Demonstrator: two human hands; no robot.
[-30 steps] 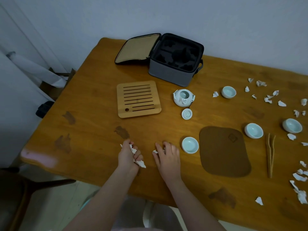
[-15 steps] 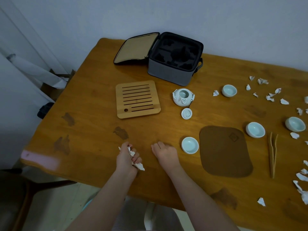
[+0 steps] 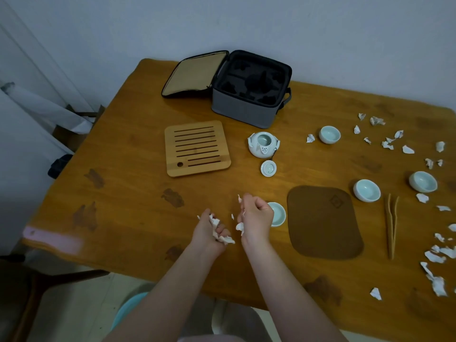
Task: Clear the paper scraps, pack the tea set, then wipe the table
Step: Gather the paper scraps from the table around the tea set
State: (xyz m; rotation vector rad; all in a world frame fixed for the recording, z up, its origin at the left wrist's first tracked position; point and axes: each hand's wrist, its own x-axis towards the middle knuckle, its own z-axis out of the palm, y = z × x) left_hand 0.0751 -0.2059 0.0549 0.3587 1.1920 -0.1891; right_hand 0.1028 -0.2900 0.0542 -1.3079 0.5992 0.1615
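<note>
My left hand (image 3: 209, 232) is closed around a wad of white paper scraps (image 3: 218, 232) just above the wooden table (image 3: 128, 193). My right hand (image 3: 255, 217), right beside it, is lifted and curled on more scraps, white bits showing at its edge. A pale teacup (image 3: 278, 214) sits half hidden behind the right hand. The open teapot (image 3: 263, 144) and its lid (image 3: 268, 168) stand mid-table. Several more cups and many loose scraps (image 3: 389, 144) lie to the right. The open grey case (image 3: 249, 87) stands at the back.
A slatted bamboo tray (image 3: 197, 148) lies left of the teapot. A brown mat (image 3: 323, 222) and bamboo tongs (image 3: 392, 225) lie right of my hands. Dark stains mark the table's left part. A light blue bin (image 3: 128, 309) shows below the table's front edge.
My right hand lay flat over a scrap on the table, closed on it, and now has lifted and turned toward the left hand with paper in it. The left hand barely moved.
</note>
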